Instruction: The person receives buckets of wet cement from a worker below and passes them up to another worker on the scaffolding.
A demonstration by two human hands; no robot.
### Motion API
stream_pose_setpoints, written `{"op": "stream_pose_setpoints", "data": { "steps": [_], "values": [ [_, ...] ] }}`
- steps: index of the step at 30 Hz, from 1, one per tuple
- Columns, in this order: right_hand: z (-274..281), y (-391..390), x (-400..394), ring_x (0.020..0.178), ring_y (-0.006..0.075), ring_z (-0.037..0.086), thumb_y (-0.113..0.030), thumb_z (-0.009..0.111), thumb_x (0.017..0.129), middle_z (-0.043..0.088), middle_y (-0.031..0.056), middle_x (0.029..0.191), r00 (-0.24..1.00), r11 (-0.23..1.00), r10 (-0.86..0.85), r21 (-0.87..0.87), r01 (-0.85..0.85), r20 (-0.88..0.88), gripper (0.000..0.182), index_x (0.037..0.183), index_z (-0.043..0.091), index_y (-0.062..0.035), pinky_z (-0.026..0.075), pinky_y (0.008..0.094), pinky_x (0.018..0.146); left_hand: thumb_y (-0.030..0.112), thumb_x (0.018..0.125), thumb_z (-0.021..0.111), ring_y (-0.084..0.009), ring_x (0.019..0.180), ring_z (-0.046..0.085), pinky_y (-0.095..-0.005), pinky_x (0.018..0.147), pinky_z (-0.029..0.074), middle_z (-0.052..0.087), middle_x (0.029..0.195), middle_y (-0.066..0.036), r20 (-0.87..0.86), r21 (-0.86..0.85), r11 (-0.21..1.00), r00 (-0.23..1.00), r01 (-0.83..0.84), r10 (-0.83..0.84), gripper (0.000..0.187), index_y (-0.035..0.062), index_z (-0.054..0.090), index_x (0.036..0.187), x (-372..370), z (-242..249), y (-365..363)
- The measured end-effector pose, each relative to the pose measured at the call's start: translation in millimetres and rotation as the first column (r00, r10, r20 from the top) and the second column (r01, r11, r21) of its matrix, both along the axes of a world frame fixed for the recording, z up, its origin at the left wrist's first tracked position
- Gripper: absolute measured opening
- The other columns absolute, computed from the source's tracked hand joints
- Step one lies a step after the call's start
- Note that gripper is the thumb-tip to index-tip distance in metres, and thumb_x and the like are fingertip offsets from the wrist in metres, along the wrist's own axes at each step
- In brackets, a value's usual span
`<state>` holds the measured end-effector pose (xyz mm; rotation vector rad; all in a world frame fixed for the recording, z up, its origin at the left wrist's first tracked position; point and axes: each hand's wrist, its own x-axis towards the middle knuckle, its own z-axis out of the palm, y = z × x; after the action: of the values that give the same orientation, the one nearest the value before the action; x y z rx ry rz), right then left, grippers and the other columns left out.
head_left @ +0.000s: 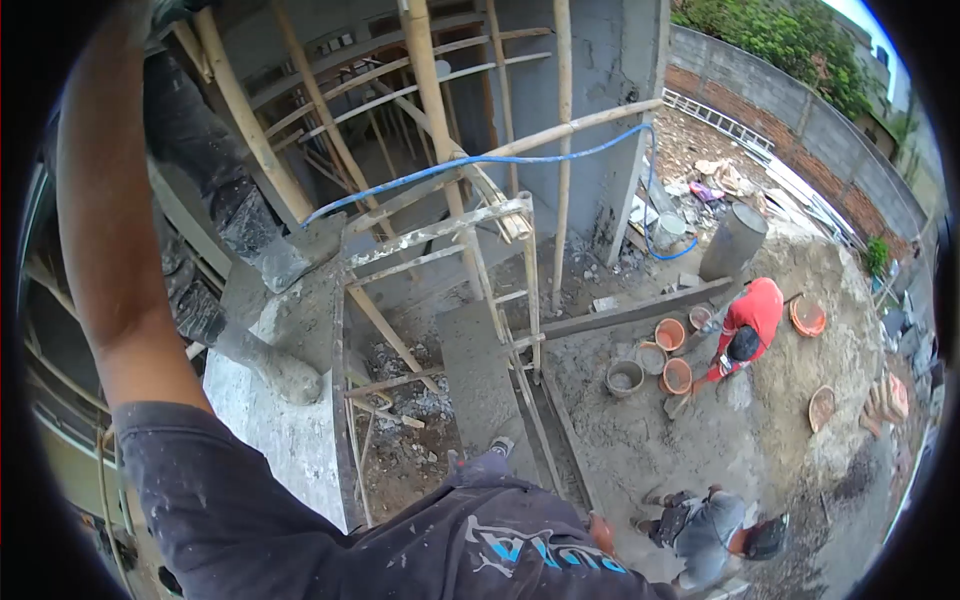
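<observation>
My left arm point(120, 230) is raised along the left side of the head view. My left hand point(175, 10) sits at the top edge, cut off and against something dark, so its fingers and anything in them are hidden. A small patch of skin beside my shirt, probably my right hand point(601, 535), shows low in the view; its fingers cannot be made out. Near my raised arm, another person's dusty legs and feet point(290, 378) stand on a cement-smeared platform point(260, 425). My shoe point(505, 438) is on a grey plank point(480, 370) below me.
Bamboo poles point(430, 90) and a wooden frame point(440, 235) rise ahead, crossed by a blue hose point(480, 160). At right, a person in red point(755, 315) bends by several buckets point(677, 375). Another person in grey point(710, 540) crouches lower right. A metal drum point(735, 242) stands behind.
</observation>
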<state>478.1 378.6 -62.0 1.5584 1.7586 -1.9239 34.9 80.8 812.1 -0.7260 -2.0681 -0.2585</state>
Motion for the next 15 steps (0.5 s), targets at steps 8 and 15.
{"op": "stream_pose_setpoints", "data": {
  "steps": [8, 15],
  "values": [
    [69.0, -28.8, -32.7, 0.058, 0.0208, 0.061, -0.035, 0.063, 0.084, 0.067, 0.0119, 0.077, 0.986, 0.989, -0.141, -0.042, 0.145, 0.086, 0.040, 0.087, 0.067, 0.0041, 0.047, 0.0341, 0.049, 0.022, 0.078, 0.072, -0.0293, 0.117, 0.054, -0.0376, 0.099, 0.041, 0.057, 0.123, -0.017, 0.683, -0.120, 0.708, 0.576, 0.696, -0.449, 0.044, -0.0001, 0.061, 0.114, 84.3, -256.8, 112.0],
    [51.7, -26.0, 42.8, 0.060, 0.0195, 0.060, -0.034, 0.062, 0.084, 0.066, 0.0131, 0.080, 0.952, 0.961, -0.267, -0.035, 0.275, 0.148, 0.038, 0.089, 0.065, 0.0041, 0.045, 0.0329, 0.047, 0.025, 0.082, 0.068, -0.0279, 0.098, 0.064, -0.0357, 0.085, 0.049, 0.066, 0.109, -0.020, 0.998, -0.005, 0.982, 0.057, 0.190, -0.006, 0.048, -0.0062, 0.058, 0.117, 44.7, -679.0, -3.0]
  ]
}}
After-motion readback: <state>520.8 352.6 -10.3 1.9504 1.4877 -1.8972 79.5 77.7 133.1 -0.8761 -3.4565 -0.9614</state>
